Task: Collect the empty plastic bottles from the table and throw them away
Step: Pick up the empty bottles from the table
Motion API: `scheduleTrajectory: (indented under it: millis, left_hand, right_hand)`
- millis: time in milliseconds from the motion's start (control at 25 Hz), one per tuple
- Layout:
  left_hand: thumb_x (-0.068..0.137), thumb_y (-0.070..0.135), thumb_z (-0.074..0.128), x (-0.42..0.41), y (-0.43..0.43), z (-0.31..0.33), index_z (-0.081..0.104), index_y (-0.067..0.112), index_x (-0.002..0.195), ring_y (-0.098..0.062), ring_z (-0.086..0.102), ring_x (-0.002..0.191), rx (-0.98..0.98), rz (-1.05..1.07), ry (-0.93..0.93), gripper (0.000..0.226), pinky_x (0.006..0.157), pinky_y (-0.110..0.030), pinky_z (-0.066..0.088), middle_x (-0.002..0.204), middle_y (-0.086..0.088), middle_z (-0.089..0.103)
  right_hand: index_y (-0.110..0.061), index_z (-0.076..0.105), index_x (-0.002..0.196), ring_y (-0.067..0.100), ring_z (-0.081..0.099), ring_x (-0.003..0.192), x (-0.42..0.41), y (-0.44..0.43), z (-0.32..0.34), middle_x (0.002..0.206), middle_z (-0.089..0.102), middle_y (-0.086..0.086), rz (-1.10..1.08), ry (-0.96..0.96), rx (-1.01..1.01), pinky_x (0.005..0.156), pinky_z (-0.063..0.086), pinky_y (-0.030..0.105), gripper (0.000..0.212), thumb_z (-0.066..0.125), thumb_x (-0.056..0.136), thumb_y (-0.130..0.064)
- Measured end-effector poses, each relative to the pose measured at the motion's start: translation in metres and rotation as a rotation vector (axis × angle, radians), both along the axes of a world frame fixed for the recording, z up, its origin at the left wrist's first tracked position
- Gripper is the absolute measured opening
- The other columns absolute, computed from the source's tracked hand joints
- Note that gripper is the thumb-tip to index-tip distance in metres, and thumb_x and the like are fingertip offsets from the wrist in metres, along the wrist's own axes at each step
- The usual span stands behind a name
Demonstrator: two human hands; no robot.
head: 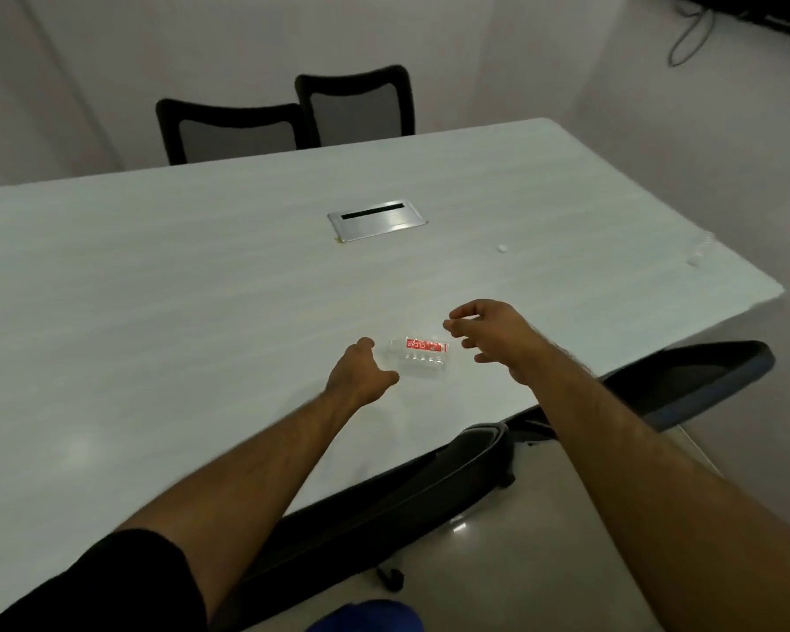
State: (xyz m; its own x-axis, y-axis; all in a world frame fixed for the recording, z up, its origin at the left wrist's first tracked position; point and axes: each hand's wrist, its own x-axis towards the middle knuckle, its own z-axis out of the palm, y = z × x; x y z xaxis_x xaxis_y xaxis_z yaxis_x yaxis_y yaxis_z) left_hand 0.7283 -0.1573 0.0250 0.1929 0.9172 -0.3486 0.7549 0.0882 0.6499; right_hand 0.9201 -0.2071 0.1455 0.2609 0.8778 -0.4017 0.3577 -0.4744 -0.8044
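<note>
A clear plastic bottle (418, 356) with a red label lies on its side on the white table (179, 289), near the front edge. My left hand (361, 374) is just left of the bottle with fingers and thumb spread; whether it touches the bottle is unclear. My right hand (489, 333) hovers to the bottle's right, fingers apart and curled, holding nothing. A second clear bottle (701, 250) lies at the table's far right edge, faint and blurred. A small white cap (502, 248) rests on the table between them.
A metal cable hatch (377, 219) is set into the table's middle. Two black mesh chairs (288, 120) stand at the far side. Two black chair backs (685, 380) are pushed under the near edge. White walls surround the room; a cable hangs at top right.
</note>
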Motion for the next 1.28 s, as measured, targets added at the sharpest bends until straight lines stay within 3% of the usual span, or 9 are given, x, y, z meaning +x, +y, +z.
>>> scheduleTrajectory:
  millis: [80, 200, 320, 440, 520, 640, 880, 1120, 1280]
  left_hand:
    - [0.076, 0.044, 0.072, 0.012, 0.007, -0.022, 0.037, 0.011, 0.142, -0.032, 0.052, 0.126, 0.004, -0.033, 0.194, 0.083, 0.098, -0.040, 0.046, 0.142, -0.012, 0.048]
    - [0.072, 0.058, 0.072, 0.028, 0.022, -0.052, 0.037, 0.010, 0.141, -0.032, 0.047, 0.129, 0.017, -0.062, 0.391, 0.092, 0.101, -0.044, 0.043, 0.143, -0.013, 0.046]
    - [0.063, 0.070, 0.074, 0.045, 0.037, -0.084, 0.020, 0.008, 0.152, -0.034, 0.023, 0.147, -0.057, -0.072, 0.451, 0.121, 0.114, -0.049, 0.031, 0.160, -0.016, 0.023]
    - [0.059, 0.074, 0.073, 0.057, 0.045, -0.106, 0.004, 0.010, 0.156, -0.036, 0.000, 0.153, -0.123, -0.030, 0.511, 0.136, 0.119, -0.054, 0.015, 0.166, -0.016, -0.001]
    - [0.060, 0.074, 0.072, 0.060, 0.048, -0.110, 0.000, 0.010, 0.157, -0.034, -0.003, 0.153, -0.137, -0.016, 0.517, 0.137, 0.120, -0.054, 0.012, 0.166, -0.014, -0.005]
    - [0.061, 0.076, 0.070, 0.062, 0.049, -0.107, -0.004, 0.011, 0.157, -0.033, -0.006, 0.153, -0.163, -0.009, 0.538, 0.137, 0.121, -0.053, 0.010, 0.166, -0.012, -0.009]
    - [0.066, 0.062, 0.077, 0.088, 0.070, -0.086, 0.005, 0.010, 0.156, -0.037, 0.006, 0.152, -0.269, 0.049, 0.590, 0.126, 0.118, -0.049, 0.025, 0.165, -0.017, 0.000]
    - [0.086, 0.039, 0.066, 0.197, 0.151, -0.081, 0.029, 0.010, 0.151, -0.034, 0.040, 0.136, -0.015, 0.153, 0.287, 0.080, 0.108, -0.041, 0.037, 0.150, -0.015, 0.040]
    - [0.087, 0.028, 0.069, 0.325, 0.224, -0.086, 0.043, 0.010, 0.145, -0.029, 0.053, 0.128, -0.011, 0.283, -0.012, 0.067, 0.108, -0.037, 0.041, 0.144, -0.013, 0.052]
  right_hand:
    - [-0.015, 0.067, 0.115, 0.023, 0.064, 0.092, 0.025, 0.018, -0.026, 0.103, 0.070, 0.008, 0.081, -0.057, -0.024, 0.084, 0.056, 0.044, 0.031, 0.075, 0.088, -0.027]
    - [-0.016, 0.067, 0.118, 0.022, 0.065, 0.087, 0.052, 0.045, -0.073, 0.104, 0.070, 0.007, 0.218, -0.274, -0.101, 0.080, 0.053, 0.037, 0.045, 0.081, 0.080, -0.036]
    - [-0.020, 0.062, 0.128, 0.022, 0.067, 0.096, 0.062, 0.071, -0.120, 0.120, 0.069, 0.005, 0.379, -0.475, -0.151, 0.083, 0.053, 0.035, 0.062, 0.081, 0.076, -0.048]
    - [-0.022, 0.052, 0.140, 0.028, 0.059, 0.118, 0.058, 0.100, -0.157, 0.134, 0.060, 0.007, 0.533, -0.636, -0.035, 0.094, 0.050, 0.040, 0.075, 0.077, 0.077, -0.053]
    - [-0.019, 0.050, 0.142, 0.030, 0.056, 0.120, 0.050, 0.113, -0.173, 0.134, 0.060, 0.008, 0.648, -0.730, 0.032, 0.095, 0.048, 0.042, 0.075, 0.073, 0.078, -0.053]
    - [-0.019, 0.055, 0.134, 0.029, 0.061, 0.111, 0.044, 0.124, -0.190, 0.124, 0.065, 0.008, 0.760, -0.764, 0.030, 0.087, 0.051, 0.038, 0.059, 0.069, 0.082, -0.044]
    - [-0.019, 0.060, 0.119, 0.023, 0.066, 0.089, 0.084, 0.138, -0.178, 0.095, 0.068, -0.003, 0.421, -0.276, -0.080, 0.080, 0.054, 0.035, 0.047, 0.072, 0.078, -0.038]
    - [-0.017, 0.053, 0.121, 0.012, 0.059, 0.073, 0.206, 0.174, -0.169, 0.089, 0.061, -0.003, 0.077, 0.053, -0.080, 0.064, 0.048, 0.025, 0.043, 0.074, 0.084, -0.023]
    - [-0.023, 0.052, 0.115, 0.019, 0.065, 0.077, 0.319, 0.208, -0.174, 0.100, 0.068, 0.006, -0.081, 0.126, -0.051, 0.068, 0.054, 0.032, 0.041, 0.075, 0.082, -0.026]
